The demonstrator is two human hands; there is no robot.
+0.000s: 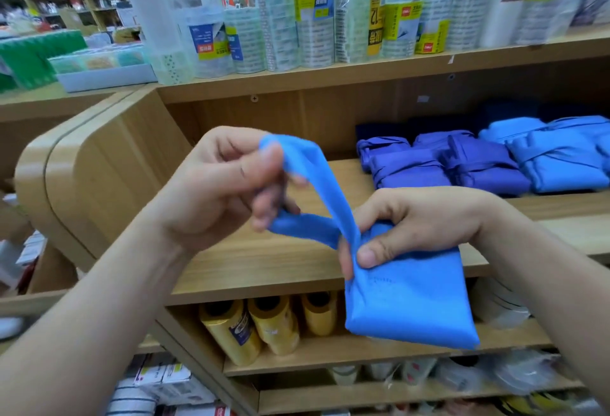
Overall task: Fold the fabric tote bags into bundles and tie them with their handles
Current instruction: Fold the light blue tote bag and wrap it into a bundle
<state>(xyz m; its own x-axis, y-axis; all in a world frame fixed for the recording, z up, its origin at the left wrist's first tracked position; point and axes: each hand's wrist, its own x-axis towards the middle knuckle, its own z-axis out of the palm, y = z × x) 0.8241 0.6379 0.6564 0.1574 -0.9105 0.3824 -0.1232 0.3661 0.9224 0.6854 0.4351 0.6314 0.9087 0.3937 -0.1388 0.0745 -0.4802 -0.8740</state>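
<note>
A folded blue tote bag hangs in the air in front of the wooden shelf. My right hand grips its upper end, thumb pressed on the fabric. The bag's blue handle loops up and to the left. My left hand holds that handle loop, fingers curled round it, pulling it away from the bundle. The left fingers are motion-blurred.
Tied bundles lie on the shelf at the right: purple ones and light blue ones. Tape rolls stand on the shelf above. Yellow rolls sit on the shelf below.
</note>
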